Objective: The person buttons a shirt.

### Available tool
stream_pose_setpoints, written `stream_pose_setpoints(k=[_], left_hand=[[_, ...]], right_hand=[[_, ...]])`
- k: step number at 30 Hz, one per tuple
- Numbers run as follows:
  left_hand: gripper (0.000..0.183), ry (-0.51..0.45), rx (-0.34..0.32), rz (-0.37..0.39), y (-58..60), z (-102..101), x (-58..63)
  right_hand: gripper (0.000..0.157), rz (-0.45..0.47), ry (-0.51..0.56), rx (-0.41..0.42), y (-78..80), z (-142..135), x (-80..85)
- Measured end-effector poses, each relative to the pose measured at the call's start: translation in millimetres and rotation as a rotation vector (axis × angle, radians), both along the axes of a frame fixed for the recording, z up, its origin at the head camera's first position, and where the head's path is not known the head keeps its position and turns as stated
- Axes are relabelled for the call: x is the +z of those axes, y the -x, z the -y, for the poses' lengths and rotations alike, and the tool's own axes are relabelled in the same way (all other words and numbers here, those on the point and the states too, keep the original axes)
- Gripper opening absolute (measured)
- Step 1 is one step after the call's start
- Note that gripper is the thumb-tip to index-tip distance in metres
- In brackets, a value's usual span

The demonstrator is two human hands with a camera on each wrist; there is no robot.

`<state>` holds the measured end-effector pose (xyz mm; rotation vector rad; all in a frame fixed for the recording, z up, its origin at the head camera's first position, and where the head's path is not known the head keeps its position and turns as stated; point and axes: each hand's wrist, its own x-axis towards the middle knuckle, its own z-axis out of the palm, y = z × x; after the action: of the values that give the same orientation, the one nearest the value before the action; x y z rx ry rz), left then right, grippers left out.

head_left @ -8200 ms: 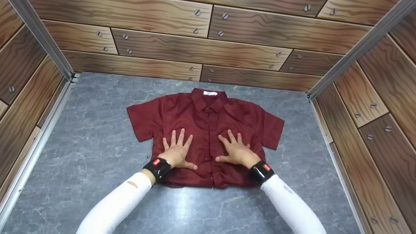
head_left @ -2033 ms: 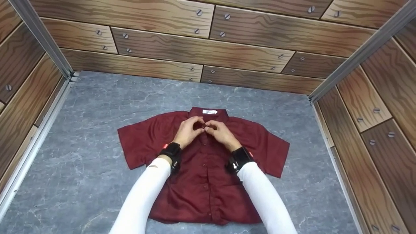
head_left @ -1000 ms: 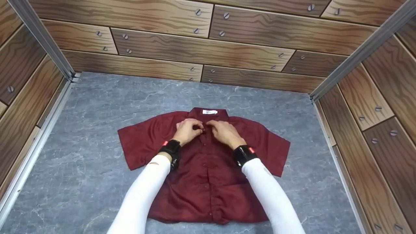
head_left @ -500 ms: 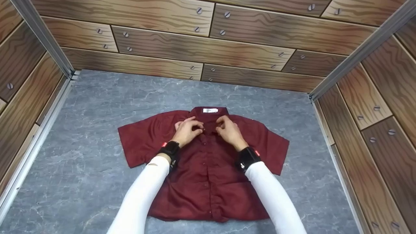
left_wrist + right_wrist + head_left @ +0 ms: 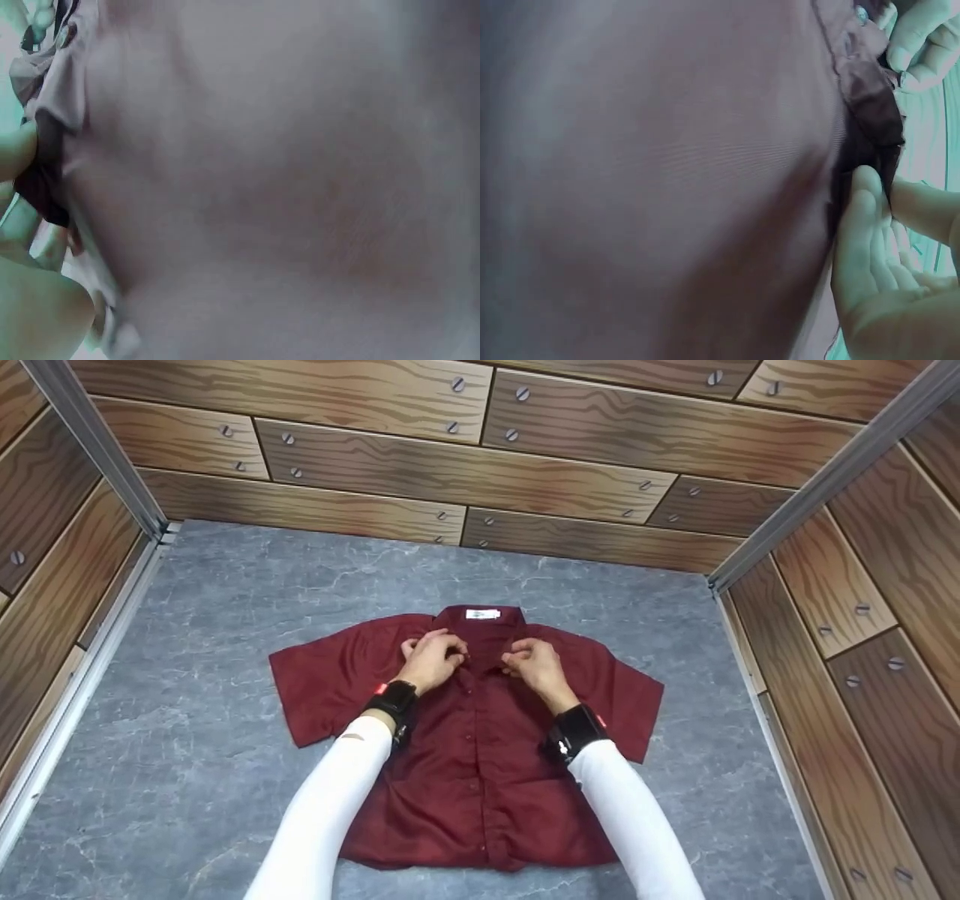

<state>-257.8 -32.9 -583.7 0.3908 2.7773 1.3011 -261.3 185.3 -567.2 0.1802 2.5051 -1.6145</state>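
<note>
A dark red short-sleeved button shirt lies front up, its collar toward the far wall. At the left side of the neck opening, my left hand pinches the collar edge between thumb and forefinger. Across from it, my right hand pinches the other collar edge, with the neck gaping between them. In the right wrist view, the fingertips of my right hand hold dark folded cloth, and my left hand pinches near a button. Blurred shirt cloth fills most of the left wrist view.
The shirt rests on a grey marbled surface. Wood-patterned panels rise at the back and both sides, joined by metal corner rails. A white label shows inside the collar.
The shirt is closer to me than when both palms lay flat on it. My hands met at the collar front; the right has since moved away to the right, and the neck has parted.
</note>
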Motion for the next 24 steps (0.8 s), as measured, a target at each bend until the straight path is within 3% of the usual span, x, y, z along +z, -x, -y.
stream_pose_setpoints(k=[6, 16, 24], left_hand=[[0.008, 0.031, 0.008, -0.062, -3.4, -6, 1.9], [0.009, 0.091, 0.009, -0.107, -4.8, -19, 7.1], [0.007, 0.073, 0.015, -0.094, -6.3, -23, 3.4]], right_hand=[[0.021, 0.099, 0.125, 0.068, 1.3, -1, 5.2], [0.021, 0.087, 0.091, 0.108, -0.9, 4, 8.0], [0.023, 0.052, 0.065, 0.125, -1.6, 10, 8.6]])
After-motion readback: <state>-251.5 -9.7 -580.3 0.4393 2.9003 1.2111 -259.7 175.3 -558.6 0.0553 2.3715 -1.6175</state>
